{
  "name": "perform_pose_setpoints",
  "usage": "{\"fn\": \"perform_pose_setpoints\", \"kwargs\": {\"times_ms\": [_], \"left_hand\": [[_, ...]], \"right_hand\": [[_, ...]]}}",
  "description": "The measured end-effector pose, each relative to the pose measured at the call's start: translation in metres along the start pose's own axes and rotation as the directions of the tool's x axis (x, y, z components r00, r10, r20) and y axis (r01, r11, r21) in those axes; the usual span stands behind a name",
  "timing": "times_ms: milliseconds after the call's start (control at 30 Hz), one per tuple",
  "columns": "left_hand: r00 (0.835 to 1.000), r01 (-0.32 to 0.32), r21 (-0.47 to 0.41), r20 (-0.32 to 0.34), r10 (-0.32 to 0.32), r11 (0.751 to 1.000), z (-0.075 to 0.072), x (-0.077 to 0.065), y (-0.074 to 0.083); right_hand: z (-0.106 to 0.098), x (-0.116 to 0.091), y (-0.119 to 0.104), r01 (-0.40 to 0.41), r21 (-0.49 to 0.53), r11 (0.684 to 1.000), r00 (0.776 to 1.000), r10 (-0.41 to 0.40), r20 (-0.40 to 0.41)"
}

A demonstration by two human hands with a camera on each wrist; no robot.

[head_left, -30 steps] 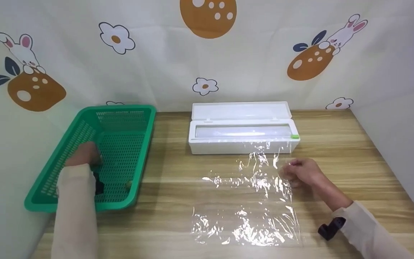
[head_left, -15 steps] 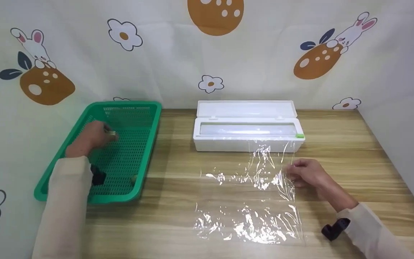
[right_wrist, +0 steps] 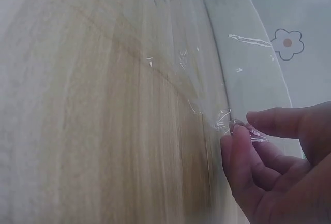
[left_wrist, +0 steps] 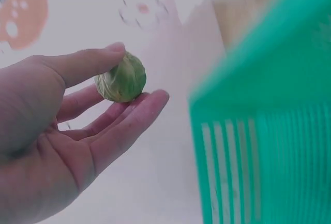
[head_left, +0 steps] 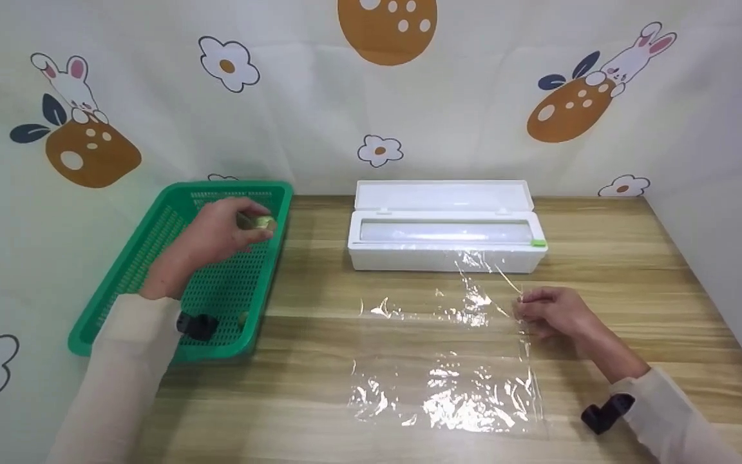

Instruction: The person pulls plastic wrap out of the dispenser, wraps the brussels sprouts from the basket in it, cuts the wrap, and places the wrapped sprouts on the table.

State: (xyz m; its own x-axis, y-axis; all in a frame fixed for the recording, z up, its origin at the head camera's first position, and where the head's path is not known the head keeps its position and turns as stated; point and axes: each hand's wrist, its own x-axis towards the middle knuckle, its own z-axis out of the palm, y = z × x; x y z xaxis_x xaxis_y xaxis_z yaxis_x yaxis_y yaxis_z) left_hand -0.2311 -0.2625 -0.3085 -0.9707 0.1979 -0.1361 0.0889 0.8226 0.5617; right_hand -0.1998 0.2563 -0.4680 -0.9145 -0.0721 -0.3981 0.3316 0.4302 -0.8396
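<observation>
My left hand (head_left: 219,229) pinches a small round Brussels sprout (left_wrist: 124,81) between thumb and fingertips, above the far right part of the green basket (head_left: 284,212). In the left wrist view the sprout shows pale green leaves and faint veins. My right hand (head_left: 558,312) pinches the right edge of a clear sheet of cling film (head_left: 467,399); the film bunches at the fingertips in the right wrist view. This sheet runs forward over the table from the white cling film dispenser (head_left: 442,261), whose lid (head_left: 445,195) stands raised at the back.
Another small greenish thing (head_left: 242,320) lies in the basket's near right corner. A green slider (head_left: 538,243) sits at the dispenser's right front edge. Behind the wooden table (head_left: 622,270) hangs a patterned cloth (head_left: 294,109), which also closes off both sides.
My left hand has come up from inside the basket with the Brussels sprout and moved right and away from me. My right hand keeps its pinch on the film, whose creases have shifted.
</observation>
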Motion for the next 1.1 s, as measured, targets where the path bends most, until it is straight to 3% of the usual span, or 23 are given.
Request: {"fn": "perform_pose_setpoints", "kwargs": {"times_ms": [133, 333, 533, 733, 1000, 1100], "left_hand": [[1.000, -0.016, -0.031, 0.004, 0.016, 0.999, 0.019, 0.001, 0.025], [0.998, -0.042, -0.111, 0.041, 0.047, 0.993, 0.059, 0.011, 0.052], [0.987, -0.129, -0.217, 0.066, 0.146, 0.968, 0.094, 0.018, 0.071], [0.979, -0.157, -0.361, 0.068, 0.194, 0.919, 0.122, 0.024, 0.083], [0.972, -0.133, -0.558, 0.089, 0.219, 0.819, 0.161, 0.029, 0.085], [0.972, -0.110, -0.596, 0.101, 0.211, 0.796, 0.174, 0.030, 0.084]], "right_hand": [[-0.001, -0.001, 0.000, 0.004, -0.004, 1.000, 1.000, -0.004, -0.006], [-0.002, 0.000, 0.003, -0.014, -0.026, 1.000, 1.000, 0.014, -0.002], [-0.003, -0.002, 0.006, -0.001, -0.052, 0.999, 0.999, 0.003, 0.035], [-0.004, -0.004, 0.009, 0.008, -0.037, 0.999, 0.999, -0.006, 0.031], [-0.005, -0.005, 0.012, 0.005, -0.010, 1.000, 1.000, -0.005, 0.005], [-0.006, -0.004, 0.013, 0.006, -0.013, 1.000, 1.000, -0.006, 0.006]]}}
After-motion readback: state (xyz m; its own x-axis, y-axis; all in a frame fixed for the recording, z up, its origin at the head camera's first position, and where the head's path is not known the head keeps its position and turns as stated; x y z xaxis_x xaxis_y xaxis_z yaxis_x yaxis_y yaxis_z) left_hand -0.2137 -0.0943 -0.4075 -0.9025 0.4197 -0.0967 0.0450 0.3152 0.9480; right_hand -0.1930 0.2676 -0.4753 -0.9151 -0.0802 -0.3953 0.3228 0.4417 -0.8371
